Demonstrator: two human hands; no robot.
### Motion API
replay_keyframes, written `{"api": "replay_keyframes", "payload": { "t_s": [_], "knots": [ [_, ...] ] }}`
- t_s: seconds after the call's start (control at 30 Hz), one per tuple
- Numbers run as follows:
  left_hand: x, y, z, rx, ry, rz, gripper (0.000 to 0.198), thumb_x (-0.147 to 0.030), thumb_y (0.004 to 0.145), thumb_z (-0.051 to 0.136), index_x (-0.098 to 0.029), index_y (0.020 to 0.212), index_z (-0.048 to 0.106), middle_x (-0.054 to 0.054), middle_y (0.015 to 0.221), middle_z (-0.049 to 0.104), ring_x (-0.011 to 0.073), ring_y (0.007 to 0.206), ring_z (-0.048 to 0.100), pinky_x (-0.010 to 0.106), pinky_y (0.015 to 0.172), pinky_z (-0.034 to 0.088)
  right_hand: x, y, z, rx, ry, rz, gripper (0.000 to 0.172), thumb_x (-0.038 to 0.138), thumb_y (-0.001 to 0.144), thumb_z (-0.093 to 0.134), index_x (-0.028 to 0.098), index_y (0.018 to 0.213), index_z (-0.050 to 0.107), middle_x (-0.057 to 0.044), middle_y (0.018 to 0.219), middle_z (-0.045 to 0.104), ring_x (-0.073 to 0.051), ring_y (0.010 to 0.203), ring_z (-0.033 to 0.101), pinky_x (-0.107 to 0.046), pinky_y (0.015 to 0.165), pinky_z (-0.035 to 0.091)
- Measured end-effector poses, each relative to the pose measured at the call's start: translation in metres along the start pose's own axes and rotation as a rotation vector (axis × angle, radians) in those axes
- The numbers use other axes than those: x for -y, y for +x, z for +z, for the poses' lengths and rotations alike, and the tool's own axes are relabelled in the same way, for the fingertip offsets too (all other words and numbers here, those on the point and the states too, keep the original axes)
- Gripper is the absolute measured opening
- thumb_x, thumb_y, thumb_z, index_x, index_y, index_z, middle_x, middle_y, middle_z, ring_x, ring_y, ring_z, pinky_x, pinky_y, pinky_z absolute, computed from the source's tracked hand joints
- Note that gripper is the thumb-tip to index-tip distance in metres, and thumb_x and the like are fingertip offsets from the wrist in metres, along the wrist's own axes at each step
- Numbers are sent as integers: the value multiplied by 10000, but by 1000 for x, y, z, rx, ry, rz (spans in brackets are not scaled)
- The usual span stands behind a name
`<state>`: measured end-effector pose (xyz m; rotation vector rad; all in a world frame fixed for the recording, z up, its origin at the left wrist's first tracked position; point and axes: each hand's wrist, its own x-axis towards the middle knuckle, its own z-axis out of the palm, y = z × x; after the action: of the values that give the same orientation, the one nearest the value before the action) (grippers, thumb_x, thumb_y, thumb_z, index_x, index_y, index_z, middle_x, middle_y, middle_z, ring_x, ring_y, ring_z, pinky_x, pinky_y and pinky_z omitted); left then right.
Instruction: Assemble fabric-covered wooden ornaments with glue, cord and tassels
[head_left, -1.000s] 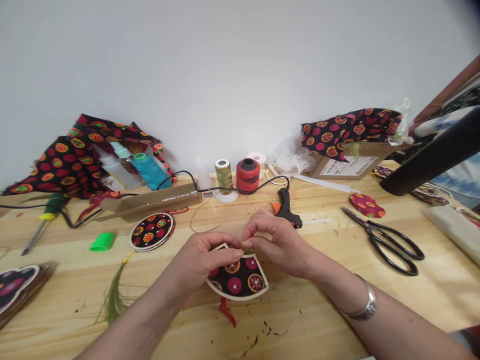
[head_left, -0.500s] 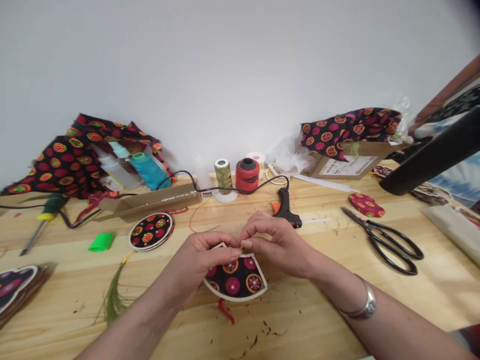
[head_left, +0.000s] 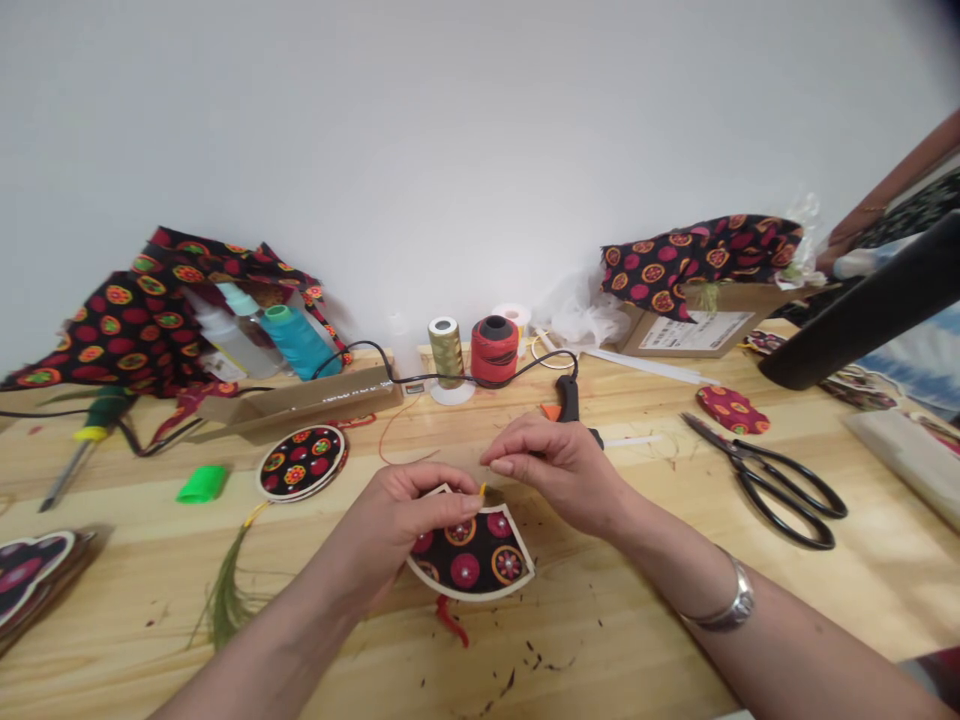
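Note:
My left hand [head_left: 409,515] grips the top of a fan-shaped ornament [head_left: 474,555] covered in black fabric with red and orange circles, white-edged, held just above the wooden table [head_left: 637,600]. A small yellow tip sticks out at the ornament's top beside my left thumb. A red tassel [head_left: 452,620] hangs below it. My right hand [head_left: 551,465] hovers a little above and right of the ornament's top, fingertips pinched together; whatever they pinch is too thin to make out. A silver bangle sits on my right wrist.
A round fabric ornament [head_left: 302,461] with a green tassel lies left. A black glue gun [head_left: 570,405] sits behind my right hand, black scissors [head_left: 780,480] to the right. Thread spools [head_left: 495,350], bottles, a cardboard box [head_left: 694,325] and patterned fabric [head_left: 142,320] line the wall.
My right hand has lifted up and away from the ornament's top, where it was pinching next to my left fingers. The left hand and ornament stay put.

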<state>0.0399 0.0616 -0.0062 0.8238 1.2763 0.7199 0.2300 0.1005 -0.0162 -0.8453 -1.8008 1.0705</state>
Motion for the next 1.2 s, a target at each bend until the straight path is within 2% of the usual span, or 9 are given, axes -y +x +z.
{"api": "replay_keyframes", "payload": {
  "t_s": [0.23, 0.47, 0.7, 0.87, 1.07, 1.2],
  "knots": [
    [1, 1, -1, 44, -4, -1, 239, -331, 563, 824, -186, 735, 745, -8, 621, 671, 101, 557, 556, 215, 550, 417, 2, -1, 1, 135, 153, -42, 66, 196, 807, 718, 221, 830, 775, -1, 732, 700, -134, 740, 622, -284, 731, 503],
    [2, -1, -2, 81, 20, 16, 197, -323, 589, 806, -193, 723, 743, -25, 584, 635, 84, 500, 517, 202, 496, 385, 2, -2, 1, 134, 92, -44, 68, 188, 781, 748, 204, 715, 741, 6, 676, 664, -146, 747, 584, -303, 759, 474],
    [3, 1, -4, 86, 42, 35, 255, -366, 626, 814, -198, 800, 733, -8, 668, 669, 114, 576, 574, 223, 552, 437, 6, -3, 2, 63, -132, -140, 120, 178, 835, 683, 194, 716, 677, 0, 704, 647, -146, 755, 570, -281, 719, 461],
    [5, 1, -5, 89, 52, 43, 321, -383, 647, 806, -201, 897, 723, 15, 756, 706, 140, 655, 615, 248, 616, 467, 5, -4, 2, 58, -299, -294, 161, 146, 891, 586, 187, 740, 623, -19, 707, 639, -165, 764, 534, -298, 717, 443],
    [4, 0, -3, 51, 98, 40, 299, -395, 622, 811, -175, 804, 719, -2, 637, 657, 123, 575, 573, 225, 544, 434, 8, -4, 2, 86, -438, -369, 211, 158, 940, 498, 187, 744, 573, -39, 707, 623, -178, 750, 488, -318, 713, 419],
    [1, -1, 0, 39, 126, 37, 327, -399, 592, 818, -171, 812, 737, 11, 649, 674, 134, 572, 577, 234, 537, 441, 11, -4, 1, 117, -537, -370, 233, 171, 944, 490, 192, 718, 542, -38, 684, 597, -187, 750, 465, -321, 702, 393]
  ]
}}
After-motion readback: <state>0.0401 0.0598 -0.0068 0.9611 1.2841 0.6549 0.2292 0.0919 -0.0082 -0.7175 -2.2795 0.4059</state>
